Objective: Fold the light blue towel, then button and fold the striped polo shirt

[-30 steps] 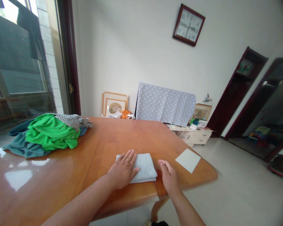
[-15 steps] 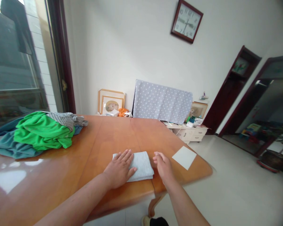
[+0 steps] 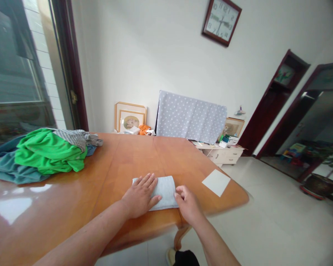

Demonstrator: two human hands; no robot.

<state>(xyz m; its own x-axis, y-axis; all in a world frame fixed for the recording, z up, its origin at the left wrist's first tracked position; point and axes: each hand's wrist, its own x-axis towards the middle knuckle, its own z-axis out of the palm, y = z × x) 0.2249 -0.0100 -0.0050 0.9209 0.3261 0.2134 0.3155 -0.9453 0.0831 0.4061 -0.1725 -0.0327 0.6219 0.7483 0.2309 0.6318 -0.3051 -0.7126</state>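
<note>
- The pale grey cloth (image 3: 166, 194) lies folded into a small, flat packet near your edge of the bench (image 3: 138, 155), right in front of you.
- Your left hand (image 3: 140, 197) is open and laid palm down over the left part of the packet, its thumb spread toward the middle.
- Your right hand (image 3: 190, 205) has its fingers curled in at the packet's right edge; whether they pinch the fabric or only touch it, you cannot tell from this view.
- The step in hand looks like smoothing and squaring the folded packet: one hand pins it while the other tends the loose side.
- The next move seems to call for a steady left palm, so the layers don't slide when you work the right edge.
- If you turn that edge over, take all the layers together between thumb and fingers; catching only the top one would probably skew the fold.
- Well off to the left, the rumpled clothes pile (image 3: 50, 153) lies loose and unfolded.
- The white sheet (image 3: 216, 183) sits flat beyond your right hand, apart from the cloth, so it shouldn't hinder you.
</note>
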